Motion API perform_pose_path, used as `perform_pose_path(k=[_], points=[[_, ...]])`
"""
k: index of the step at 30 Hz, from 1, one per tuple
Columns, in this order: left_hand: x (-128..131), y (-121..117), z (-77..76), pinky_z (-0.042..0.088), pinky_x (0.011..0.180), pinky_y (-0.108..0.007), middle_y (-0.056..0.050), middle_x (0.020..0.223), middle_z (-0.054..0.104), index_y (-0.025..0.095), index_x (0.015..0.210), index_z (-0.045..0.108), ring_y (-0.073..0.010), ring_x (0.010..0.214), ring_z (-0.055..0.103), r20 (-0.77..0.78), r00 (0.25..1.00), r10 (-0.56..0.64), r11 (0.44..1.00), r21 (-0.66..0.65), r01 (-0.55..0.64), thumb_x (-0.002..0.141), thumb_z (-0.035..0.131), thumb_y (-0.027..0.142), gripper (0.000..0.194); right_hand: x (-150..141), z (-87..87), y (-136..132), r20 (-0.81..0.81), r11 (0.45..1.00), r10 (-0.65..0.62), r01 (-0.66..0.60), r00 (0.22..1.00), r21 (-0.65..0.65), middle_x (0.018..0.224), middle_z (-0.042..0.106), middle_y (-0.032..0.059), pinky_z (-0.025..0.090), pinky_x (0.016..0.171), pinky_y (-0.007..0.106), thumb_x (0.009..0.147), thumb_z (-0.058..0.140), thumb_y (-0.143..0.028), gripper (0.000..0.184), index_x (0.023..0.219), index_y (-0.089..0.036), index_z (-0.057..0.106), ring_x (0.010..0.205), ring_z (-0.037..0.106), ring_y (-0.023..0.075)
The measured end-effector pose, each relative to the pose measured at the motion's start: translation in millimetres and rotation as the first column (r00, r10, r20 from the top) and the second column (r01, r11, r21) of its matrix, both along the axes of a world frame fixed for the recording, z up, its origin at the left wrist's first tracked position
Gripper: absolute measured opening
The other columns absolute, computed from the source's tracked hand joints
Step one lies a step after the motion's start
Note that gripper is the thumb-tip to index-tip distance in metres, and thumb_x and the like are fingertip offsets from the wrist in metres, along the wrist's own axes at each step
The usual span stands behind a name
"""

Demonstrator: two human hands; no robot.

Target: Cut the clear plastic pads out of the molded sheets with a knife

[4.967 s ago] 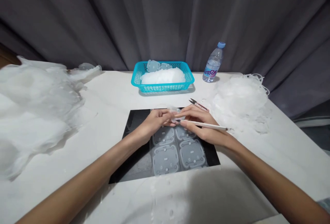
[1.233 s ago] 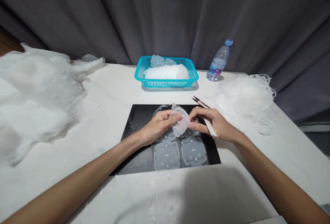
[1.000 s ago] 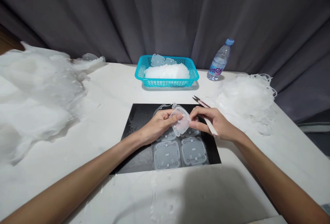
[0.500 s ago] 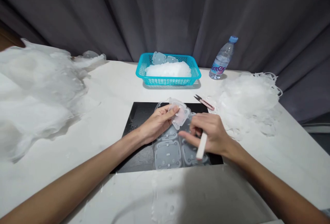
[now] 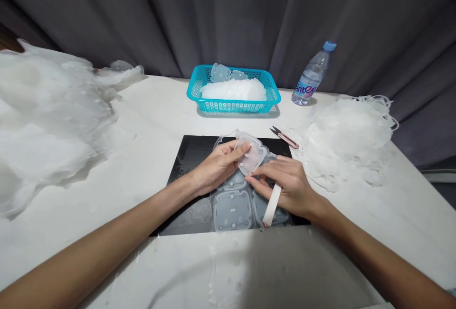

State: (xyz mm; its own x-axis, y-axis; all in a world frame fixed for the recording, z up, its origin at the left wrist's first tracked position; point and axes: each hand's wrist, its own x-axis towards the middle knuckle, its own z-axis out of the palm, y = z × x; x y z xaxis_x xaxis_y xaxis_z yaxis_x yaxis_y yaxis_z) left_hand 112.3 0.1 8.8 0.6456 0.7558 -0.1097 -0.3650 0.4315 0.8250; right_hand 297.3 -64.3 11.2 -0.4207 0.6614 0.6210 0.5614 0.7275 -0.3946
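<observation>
My left hand (image 5: 224,163) pinches a translucent, rounded-square silicone-like piece (image 5: 252,158) between thumb and fingers, its thumb on top. My right hand (image 5: 285,181) is closed, with thumb and index fingertips at the piece's lower edge. Out of the right palm sticks a white flat stick-like tool (image 5: 272,205), reddish at its near end; its other end is hidden by the fingers. Below both hands, a sheet of similar translucent pieces (image 5: 233,210) lies on a black mat (image 5: 194,214). Whether the held piece is still joined to that sheet, I cannot tell.
A turquoise basket (image 5: 233,106) at the back holds white, translucent pieces. Right of it stands a water bottle (image 5: 309,76). Pink thread snips (image 5: 285,137) lie beside a heap of translucent scraps (image 5: 349,133). A large whitish pile (image 5: 46,119) covers the table's left side.
My right hand has moved in to the left, its fingertips now at the held piece's lower edge. The left hand keeps its hold. The view has shifted slightly.
</observation>
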Motion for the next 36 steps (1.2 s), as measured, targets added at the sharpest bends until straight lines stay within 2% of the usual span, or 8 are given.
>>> perform_pose_path(k=[6,10,21,26,29,36], points=[[0.2,0.8,-1.2,0.046,0.07,-0.021,-0.002,0.077,0.068,0.011,0.085,0.075,-0.0111,0.071,0.059,0.022,1.0,-0.003,1.0,0.013,0.003,0.087,0.081,0.038,0.028,-0.1,6.0,-0.2,0.046,0.995,0.004,-0.009,0.999,0.1,0.066,0.07,-0.0006,0.038,0.059,0.031,0.097,0.065,-0.018,0.012,0.086,-0.017,0.071,0.057,0.06,0.0128],[0.4,0.5,-2.5,0.046,0.07,-0.021,-0.002,0.079,0.068,0.011,0.089,0.076,-0.0109,0.073,0.059,0.031,1.0,-0.004,1.0,0.017,0.003,0.088,0.08,0.036,0.026,-0.3,8.0,-1.0,0.093,0.986,-0.019,0.003,0.995,0.165,0.062,0.067,-0.0013,0.036,0.058,0.031,0.098,0.065,-0.017,0.017,0.082,-0.015,0.072,0.057,0.056,0.0123],[1.4,-0.3,-1.8,0.045,0.07,-0.022,-0.002,0.079,0.068,0.011,0.089,0.075,-0.0113,0.072,0.059,0.034,0.999,-0.003,1.0,0.012,0.003,0.087,0.081,0.037,0.027,1.7,7.0,-0.2,0.109,0.985,-0.014,-0.005,0.994,0.172,0.062,0.066,-0.0023,0.033,0.057,0.032,0.096,0.067,-0.015,0.017,0.079,-0.015,0.069,0.055,0.054,0.0114],[1.0,-0.9,-1.9,0.046,0.07,-0.022,-0.002,0.078,0.069,0.012,0.089,0.076,-0.0119,0.072,0.061,0.028,1.0,0.0,1.0,0.024,-0.001,0.087,0.081,0.036,0.026,5.3,5.2,2.6,0.024,0.999,0.047,-0.047,0.999,-0.001,0.055,0.057,-0.0057,0.037,0.058,0.029,0.093,0.073,-0.024,0.017,0.079,-0.017,0.068,0.051,0.054,0.0104],[0.7,-0.9,-2.2,0.047,0.071,-0.023,-0.003,0.08,0.071,0.012,0.09,0.076,-0.0124,0.073,0.062,0.004,1.0,-0.001,1.0,0.03,0.001,0.087,0.081,0.038,0.027,7.4,4.6,4.5,-0.061,0.995,0.038,-0.043,0.997,-0.092,0.052,0.055,-0.0075,0.039,0.059,0.028,0.089,0.076,-0.027,0.018,0.076,-0.019,0.066,0.05,0.052,0.0096],[0.6,-0.2,-2.8,0.049,0.073,-0.023,-0.004,0.081,0.073,0.011,0.091,0.076,-0.013,0.074,0.065,0.006,1.0,-0.024,0.999,0.049,0.024,0.088,0.08,0.04,0.029,8.2,4.2,5.5,-0.105,0.984,0.042,-0.059,0.994,-0.169,0.056,0.059,-0.0074,0.041,0.063,0.027,0.09,0.075,-0.023,0.013,0.08,-0.02,0.066,0.053,0.054,0.0094]])
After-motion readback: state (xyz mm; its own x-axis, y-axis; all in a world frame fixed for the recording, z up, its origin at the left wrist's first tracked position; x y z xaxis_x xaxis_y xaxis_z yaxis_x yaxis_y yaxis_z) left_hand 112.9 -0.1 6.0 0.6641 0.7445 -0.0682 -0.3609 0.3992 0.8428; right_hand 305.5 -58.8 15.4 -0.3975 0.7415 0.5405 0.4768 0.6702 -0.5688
